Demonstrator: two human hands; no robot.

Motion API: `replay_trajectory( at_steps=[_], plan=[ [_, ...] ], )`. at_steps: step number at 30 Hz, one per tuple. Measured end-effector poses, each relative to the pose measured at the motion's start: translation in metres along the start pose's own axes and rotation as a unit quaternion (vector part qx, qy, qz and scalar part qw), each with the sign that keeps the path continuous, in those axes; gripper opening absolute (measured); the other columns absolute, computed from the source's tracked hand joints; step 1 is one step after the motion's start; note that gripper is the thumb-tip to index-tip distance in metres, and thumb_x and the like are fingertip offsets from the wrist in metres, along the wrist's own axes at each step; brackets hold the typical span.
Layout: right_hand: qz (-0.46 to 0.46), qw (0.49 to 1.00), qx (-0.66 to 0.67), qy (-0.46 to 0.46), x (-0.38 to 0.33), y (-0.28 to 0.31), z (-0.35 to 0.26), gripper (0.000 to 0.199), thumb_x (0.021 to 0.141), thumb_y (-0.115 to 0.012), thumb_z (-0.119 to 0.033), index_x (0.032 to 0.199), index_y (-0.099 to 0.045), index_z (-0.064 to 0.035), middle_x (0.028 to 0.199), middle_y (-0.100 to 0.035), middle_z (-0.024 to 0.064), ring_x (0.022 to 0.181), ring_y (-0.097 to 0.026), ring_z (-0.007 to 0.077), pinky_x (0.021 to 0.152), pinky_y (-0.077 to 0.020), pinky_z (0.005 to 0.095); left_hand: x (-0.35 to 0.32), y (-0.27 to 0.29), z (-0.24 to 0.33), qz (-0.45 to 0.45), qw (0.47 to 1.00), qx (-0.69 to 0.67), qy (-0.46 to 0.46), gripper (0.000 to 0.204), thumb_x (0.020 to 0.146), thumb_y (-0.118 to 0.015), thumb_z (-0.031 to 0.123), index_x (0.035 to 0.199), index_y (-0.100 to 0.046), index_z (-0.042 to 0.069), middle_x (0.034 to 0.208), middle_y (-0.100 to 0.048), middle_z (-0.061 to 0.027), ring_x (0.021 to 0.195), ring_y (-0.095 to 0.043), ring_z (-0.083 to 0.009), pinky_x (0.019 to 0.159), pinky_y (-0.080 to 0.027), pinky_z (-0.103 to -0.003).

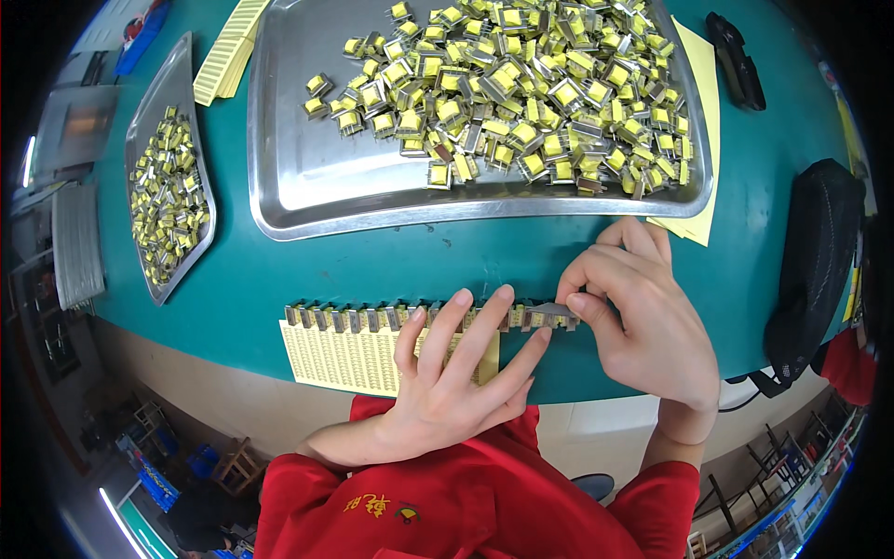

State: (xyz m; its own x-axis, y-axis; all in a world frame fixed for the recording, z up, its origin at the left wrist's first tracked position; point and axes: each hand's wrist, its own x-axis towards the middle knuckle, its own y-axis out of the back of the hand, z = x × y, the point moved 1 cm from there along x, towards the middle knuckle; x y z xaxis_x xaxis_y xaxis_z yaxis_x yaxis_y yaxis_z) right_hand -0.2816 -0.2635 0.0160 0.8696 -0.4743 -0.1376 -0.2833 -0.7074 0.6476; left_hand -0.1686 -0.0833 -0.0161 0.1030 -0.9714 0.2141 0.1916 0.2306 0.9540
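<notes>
A row of small transformers [354, 319] with metal cores and yellow wrapping runs side by side across the green table in front of me. Fingers spread, my left hand [456, 373] lies over the middle of this row and partly hides it. At the row's right end, the thumb and fingertips of my right hand [643, 321] pinch a thin grey flat piece [553, 309] held against the last transformers; its exact kind is unclear. Beneath the row and my left hand is a yellow sheet of small printed labels [340, 359].
A large metal tray [317, 220] holding a heap of similar transformers stands beyond my hands. Far left is a smaller tray [207, 210] with more. Yellow sheets [228, 51] lie between and beside the trays. A black case [812, 265] and a black object [736, 61] sit right.
</notes>
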Motion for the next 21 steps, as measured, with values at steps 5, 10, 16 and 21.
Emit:
replay_trajectory(
  at_steps=[5,10,16,21],
  plan=[
    [0.007,1.0,0.001,0.0,-0.0001,-0.0008,-0.0005,0.008,0.077,-0.067,0.0,0.08,-0.063,-0.0058,0.071,-0.057,0.0031,0.082,-0.048,0.0236,0.087,-0.0355,0.035,0.0004,-0.0008,0.0002,0.005,1.0,-0.01,0.003,0.035,0.083,-0.06,0.041,0.115,-0.072,0.032,0.136,-0.055,-0.0114,0.127,-0.042,-0.0352,0.11,-0.024,-0.047],
    [0.008,1.0,-0.005,-0.003,-0.0002,-0.0007,-0.0008,0.008,0.076,-0.067,0.0,0.08,-0.063,-0.0053,0.072,-0.058,0.0038,0.081,-0.048,0.0238,0.087,-0.036,0.0351,0.002,-0.0016,-0.0005,0.011,1.0,-0.018,0.003,0.037,0.078,-0.064,0.033,0.114,-0.072,0.031,0.136,-0.056,-0.011,0.127,-0.043,-0.0349,0.11,-0.025,-0.047],
    [0.013,1.0,-0.003,-0.006,-0.0002,-0.001,-0.0011,0.008,0.076,-0.066,0.001,0.079,-0.063,-0.0046,0.071,-0.057,0.0045,0.082,-0.049,0.0242,0.088,-0.0369,0.0353,0.0043,0.0001,-0.0031,0.009,1.0,-0.014,-0.005,0.041,0.073,-0.065,0.028,0.113,-0.072,0.032,0.137,-0.055,-0.0105,0.126,-0.043,-0.0343,0.109,-0.027,-0.047],
    [0.014,1.0,-0.002,-0.005,-0.0001,-0.0009,-0.0015,0.008,0.075,-0.066,0.002,0.079,-0.062,-0.0043,0.072,-0.057,0.0048,0.082,-0.05,0.0244,0.088,-0.0373,0.0355,0.0054,0.0012,-0.0057,0.008,1.0,-0.015,-0.013,0.042,0.073,-0.065,0.027,0.114,-0.072,0.033,0.138,-0.055,-0.0101,0.126,-0.043,-0.0342,0.109,-0.027,-0.047]
  ],
)
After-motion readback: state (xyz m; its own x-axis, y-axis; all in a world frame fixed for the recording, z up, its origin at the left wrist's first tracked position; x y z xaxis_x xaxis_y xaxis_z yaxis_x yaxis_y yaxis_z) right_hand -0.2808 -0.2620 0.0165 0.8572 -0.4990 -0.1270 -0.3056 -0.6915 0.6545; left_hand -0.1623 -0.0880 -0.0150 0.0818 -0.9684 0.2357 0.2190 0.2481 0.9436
